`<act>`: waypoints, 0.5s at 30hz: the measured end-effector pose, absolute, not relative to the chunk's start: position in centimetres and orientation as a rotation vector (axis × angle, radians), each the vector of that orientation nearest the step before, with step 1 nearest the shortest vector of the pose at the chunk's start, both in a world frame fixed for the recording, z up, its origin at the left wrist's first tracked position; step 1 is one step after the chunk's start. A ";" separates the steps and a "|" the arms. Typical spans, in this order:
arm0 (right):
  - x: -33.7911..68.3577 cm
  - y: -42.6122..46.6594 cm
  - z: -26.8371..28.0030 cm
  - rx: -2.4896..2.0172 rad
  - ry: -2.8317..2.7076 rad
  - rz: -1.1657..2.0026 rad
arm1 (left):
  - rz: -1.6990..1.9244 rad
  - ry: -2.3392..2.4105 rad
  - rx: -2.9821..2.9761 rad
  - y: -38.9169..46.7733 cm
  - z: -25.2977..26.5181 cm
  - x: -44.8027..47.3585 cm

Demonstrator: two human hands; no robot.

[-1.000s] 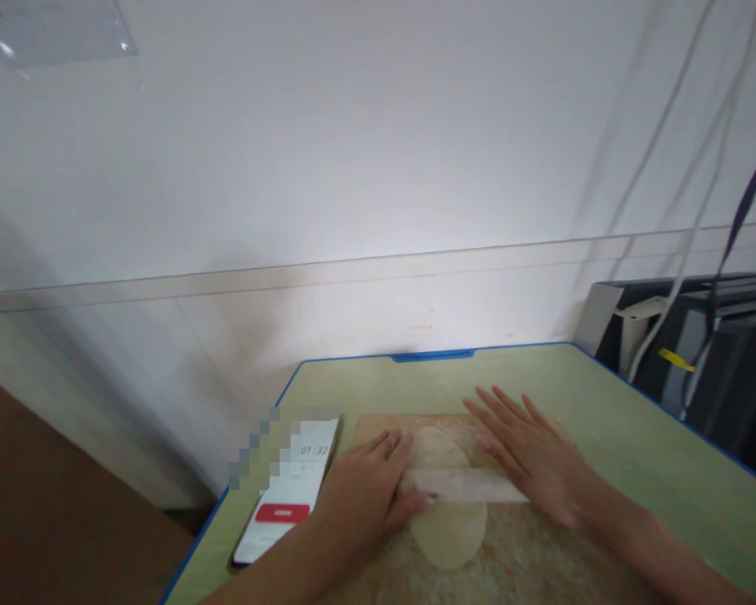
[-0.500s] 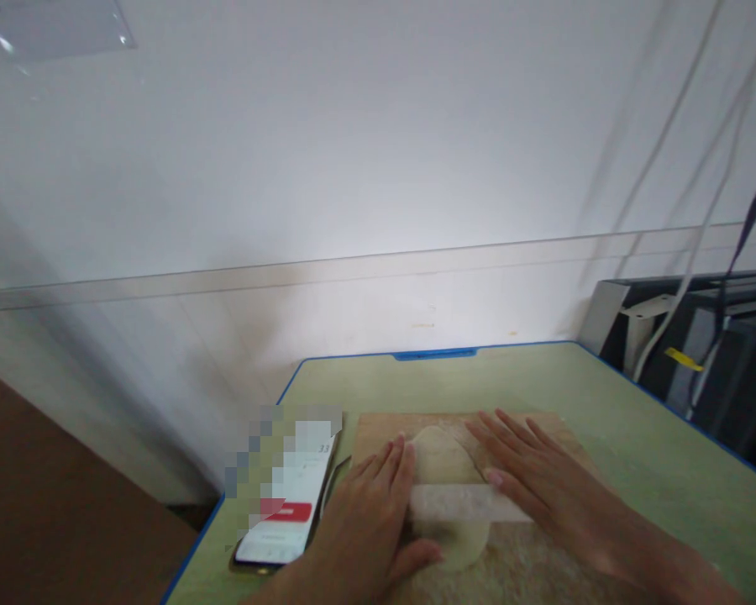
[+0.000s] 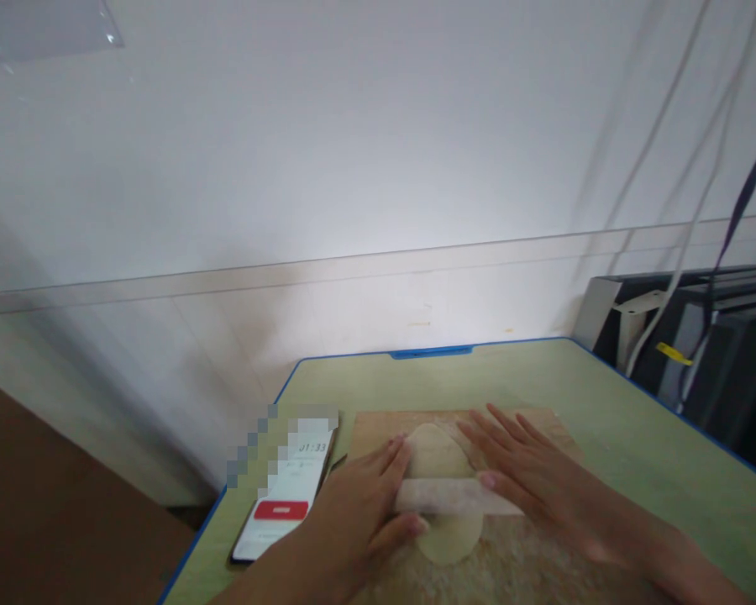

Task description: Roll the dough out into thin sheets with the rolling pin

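Observation:
A pale, flour-dusted rolling pin [image 3: 444, 497] lies crosswise over a thin, rolled-out sheet of dough [image 3: 439, 449] on a wooden board [image 3: 510, 559]. My left hand [image 3: 369, 496] rests on the pin's left part, its fingers stretched forward and its thumb apart on the near side. Over the pin's right part lies my right hand [image 3: 532, 466], flat, with fingers extended and somewhat spread. Both palms hide the pin's ends. Dough shows beyond the pin and on its near side.
A phone [image 3: 281, 510] with a lit timer screen lies left of the board, partly pixelated. The green table [image 3: 353, 382] has a blue edge and stands against a white wall [image 3: 378, 151]. Dark panels [image 3: 749, 353] and hanging cables [image 3: 699, 202] are at the right.
My left thumb has moved forward, closer to the rolling pin. The pin sits slightly farther left in the picture, and the whole view has shifted a little. Both hands stay on the pin.

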State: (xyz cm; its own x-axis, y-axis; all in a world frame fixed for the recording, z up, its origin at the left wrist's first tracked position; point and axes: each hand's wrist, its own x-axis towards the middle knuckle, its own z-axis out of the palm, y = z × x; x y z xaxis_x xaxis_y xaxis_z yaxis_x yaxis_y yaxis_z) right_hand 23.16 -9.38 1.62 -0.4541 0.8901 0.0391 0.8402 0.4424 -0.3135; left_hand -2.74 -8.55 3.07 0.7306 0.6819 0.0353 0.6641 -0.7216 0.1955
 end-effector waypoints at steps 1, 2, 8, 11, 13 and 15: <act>23.1 -9.9 2.1 -1.500 -2.514 0.400 | 0.161 1.061 2.774 -8.9 3.1 -2.9; 23.0 -10.4 2.5 -1.494 -2.526 0.429 | 0.162 1.046 2.786 -9.1 3.2 -3.0; 23.2 -9.2 1.3 -1.586 -2.425 0.482 | 0.025 1.174 2.787 -7.1 3.0 -2.1; 23.6 -7.4 -0.1 -1.623 -2.280 0.417 | 0.039 1.216 2.772 -6.0 2.8 -1.8; 23.7 -6.7 -0.5 -1.637 -2.233 0.401 | 0.038 1.193 2.749 -6.0 2.8 -1.9; 23.7 -6.7 -0.3 -1.637 -2.266 0.432 | 0.020 1.149 2.741 -6.4 3.0 -2.1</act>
State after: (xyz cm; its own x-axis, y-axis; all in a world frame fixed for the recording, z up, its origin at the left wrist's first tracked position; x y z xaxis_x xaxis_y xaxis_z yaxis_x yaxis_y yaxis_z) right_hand 23.69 -6.74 -0.31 -0.2981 0.9516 0.0742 0.8576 0.3012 -0.4168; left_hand -2.13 -6.41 2.96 0.7029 0.7093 -0.0529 0.7070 -0.6887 0.1606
